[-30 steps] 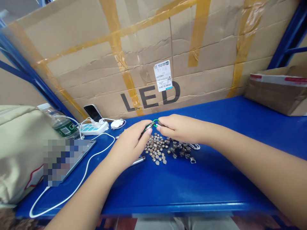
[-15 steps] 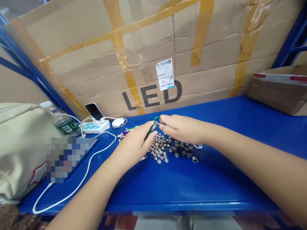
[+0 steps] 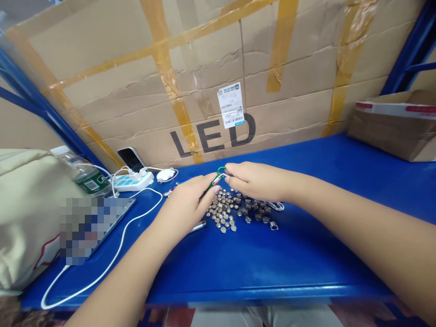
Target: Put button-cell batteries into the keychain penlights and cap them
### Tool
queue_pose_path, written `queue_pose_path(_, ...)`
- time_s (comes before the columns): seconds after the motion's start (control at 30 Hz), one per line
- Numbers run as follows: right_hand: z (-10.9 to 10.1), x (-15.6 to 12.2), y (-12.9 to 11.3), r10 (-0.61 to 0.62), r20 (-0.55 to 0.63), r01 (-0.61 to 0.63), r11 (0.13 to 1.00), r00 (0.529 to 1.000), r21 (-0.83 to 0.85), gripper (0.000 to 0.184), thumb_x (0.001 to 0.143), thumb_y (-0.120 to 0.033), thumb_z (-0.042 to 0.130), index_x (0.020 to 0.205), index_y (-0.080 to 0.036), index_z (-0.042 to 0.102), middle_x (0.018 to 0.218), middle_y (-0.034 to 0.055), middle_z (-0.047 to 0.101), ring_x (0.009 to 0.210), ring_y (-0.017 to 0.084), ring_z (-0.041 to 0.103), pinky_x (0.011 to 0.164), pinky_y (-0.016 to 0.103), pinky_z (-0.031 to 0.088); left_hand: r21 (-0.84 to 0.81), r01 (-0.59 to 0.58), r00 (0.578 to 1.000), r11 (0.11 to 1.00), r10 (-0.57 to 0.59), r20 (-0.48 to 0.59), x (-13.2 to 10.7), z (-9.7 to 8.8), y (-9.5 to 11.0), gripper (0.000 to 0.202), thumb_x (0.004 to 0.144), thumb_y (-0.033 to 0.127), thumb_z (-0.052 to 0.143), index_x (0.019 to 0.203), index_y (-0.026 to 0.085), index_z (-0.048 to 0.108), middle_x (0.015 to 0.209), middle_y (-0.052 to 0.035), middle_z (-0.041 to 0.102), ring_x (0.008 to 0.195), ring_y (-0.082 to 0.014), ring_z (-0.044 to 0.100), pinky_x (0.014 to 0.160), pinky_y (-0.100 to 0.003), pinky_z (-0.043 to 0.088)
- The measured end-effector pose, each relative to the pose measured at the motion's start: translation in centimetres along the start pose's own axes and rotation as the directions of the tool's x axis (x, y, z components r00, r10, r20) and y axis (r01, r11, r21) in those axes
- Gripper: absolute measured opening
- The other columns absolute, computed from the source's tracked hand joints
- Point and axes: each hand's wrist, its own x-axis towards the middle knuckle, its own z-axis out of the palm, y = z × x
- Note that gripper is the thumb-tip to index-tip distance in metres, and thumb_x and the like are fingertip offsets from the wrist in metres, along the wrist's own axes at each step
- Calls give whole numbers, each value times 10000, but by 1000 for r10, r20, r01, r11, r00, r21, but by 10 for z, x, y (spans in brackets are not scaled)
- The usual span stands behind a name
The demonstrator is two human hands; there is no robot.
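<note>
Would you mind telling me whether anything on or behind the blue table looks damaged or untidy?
The cardboard behind the table is creased and banded with tape, and its white label partly covers the printed D. On the table, button-cell-like metal discs lie scattered; I cannot tell whether they spilled or were laid there.

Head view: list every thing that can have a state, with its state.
Left hand: closed around green tube
Right hand: pinched on green ring
Metal discs: loose, clustered
Phone: propped up, screen dark
Power strip: plugs inserted
Bottle: capped
Small carton: open on top
Large cardboard: upright, taped
Tablet: screen pixelated, on or off unclear
</note>
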Motion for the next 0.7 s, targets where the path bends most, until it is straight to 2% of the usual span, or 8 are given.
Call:
queue_pose_path(0.2, 3, 1, 1, 24, -4, -24, 997, 1000, -67, 254, 968, -387, 296, 808, -224, 408, 742, 23, 550, 588, 148, 416, 556, 291, 277, 36, 11, 998, 999, -14, 56, 0, 1, -1, 388, 996, 341, 417, 1330, 225, 575, 999, -64, 713, 997, -238, 658, 933, -367, 500)
queue_pose_path(0.33, 3, 1, 0, 45, -25, -48, 993, 999, -103, 249, 963, -383, 292, 798, -225, 389, 723, 15, 526, 567, 143, 377, 535, 289, 260, 47, 13, 998, 999, -16, 64, 0, 2, -1, 384, 997, 330, 427, 1333, 206, 565, 1016, -76, 706, 977, -236, 657, 921, -371, 501)
queue_pose_path(0.53, 6, 2, 2, 43, -9, -43, 999, 999, -31, 252, 963, -364, 296, 780, -223, 398, 760, 25, 563, 598, 146, 439, 558, 285, 295, 156, 41, 996, 987, -53, 71, -1, 3, 2, 338, 994, 308, 432, 1256, 196, 614, 972, -75, 695, 934, -243, 661, 870, -382, 514)
queue_pose_path(0.63, 5, 4, 4, 71, -30, -73, 996, 997, -53, 250, 961, -387, 306, 799, -224, 404, 786, 42, 586, 630, 160, 473, 569, 292, 314, 193, 7, 994, 981, -28, 106, -2, 6, 7, 354, 990, 317, 440, 1269, 200, 623, 936, -75, 694, 872, -255, 666, 775, -390, 529)
queue_pose_path(0.7, 0, 3, 7, 110, -60, -114, 991, 992, -71, 243, 958, -390, 310, 809, -225, 408, 819, 55, 605, 661, 173, 504, 580, 301, 340, 167, -24, 993, 986, 4, 121, -3, 8, 10, 355, 987, 323, 450, 1264, 196, 632, 958, -75, 709, 875, -258, 671, 763, -395, 533)
